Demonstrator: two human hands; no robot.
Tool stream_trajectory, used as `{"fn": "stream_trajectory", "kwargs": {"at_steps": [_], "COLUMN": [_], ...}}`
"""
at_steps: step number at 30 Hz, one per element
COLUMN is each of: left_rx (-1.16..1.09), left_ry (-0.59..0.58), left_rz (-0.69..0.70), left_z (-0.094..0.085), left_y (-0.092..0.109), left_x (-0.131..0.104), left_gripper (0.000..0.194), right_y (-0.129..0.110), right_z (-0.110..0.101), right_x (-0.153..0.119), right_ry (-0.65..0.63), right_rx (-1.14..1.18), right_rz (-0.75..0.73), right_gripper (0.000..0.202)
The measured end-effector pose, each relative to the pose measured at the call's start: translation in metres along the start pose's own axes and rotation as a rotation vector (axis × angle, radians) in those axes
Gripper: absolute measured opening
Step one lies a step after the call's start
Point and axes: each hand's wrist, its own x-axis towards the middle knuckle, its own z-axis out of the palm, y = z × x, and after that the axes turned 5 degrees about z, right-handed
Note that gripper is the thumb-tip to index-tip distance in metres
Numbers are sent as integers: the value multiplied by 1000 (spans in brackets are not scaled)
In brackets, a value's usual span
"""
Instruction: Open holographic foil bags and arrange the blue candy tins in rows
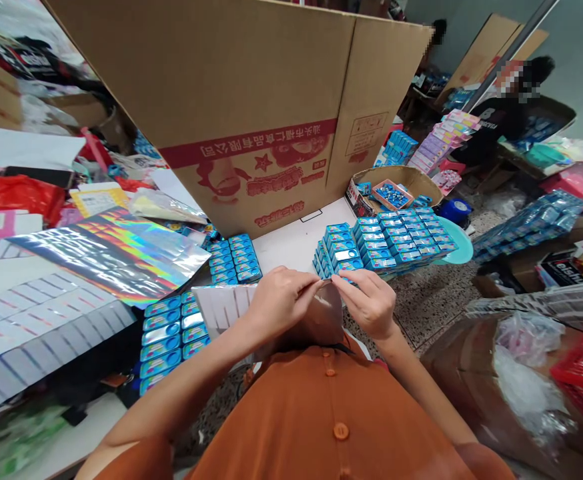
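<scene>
My left hand (284, 299) and my right hand (368, 303) are closed in pinches, fingertips almost meeting in front of my body. A tiny dark-edged piece shows between them, too small to name. A pale sheet with dark stripes (226, 307) sticks out tilted behind my left wrist. My left fingers appear to grip it, though my hand and forearm hide much of it. Just beyond my right hand stand stacked small blue packs (386, 240) in rows. More blue packs (161, 340) lie to the left, partly under the sheet and my arm.
A large cardboard panel (271, 87) stands across the white table (286, 250). At left are a shiny rainbow sheet (116, 253) and striped sheets (46, 333). An open carton (424, 180) sits behind the packs, near a turquoise basin (459, 240). A person (501, 120) sits at back right.
</scene>
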Motion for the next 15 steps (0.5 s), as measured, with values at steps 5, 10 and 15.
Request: {"fn": "stream_trajectory", "kwargs": {"at_steps": [5,10,15], "left_rx": [-102,-125,-112], "left_ry": [-19,-17,-23], "left_rz": [-68,-79,-67], "left_z": [-4,-4,-4], "left_y": [2,3,4], "left_x": [1,2,1], "left_gripper": [29,29,31], "right_y": [-2,-1,-1], "right_z": [2,6,5], "right_x": [0,-1,3], "right_ry": [38,50,10], "right_rx": [-8,61,55], "right_rz": [6,59,60], "right_gripper": [26,35,36]}}
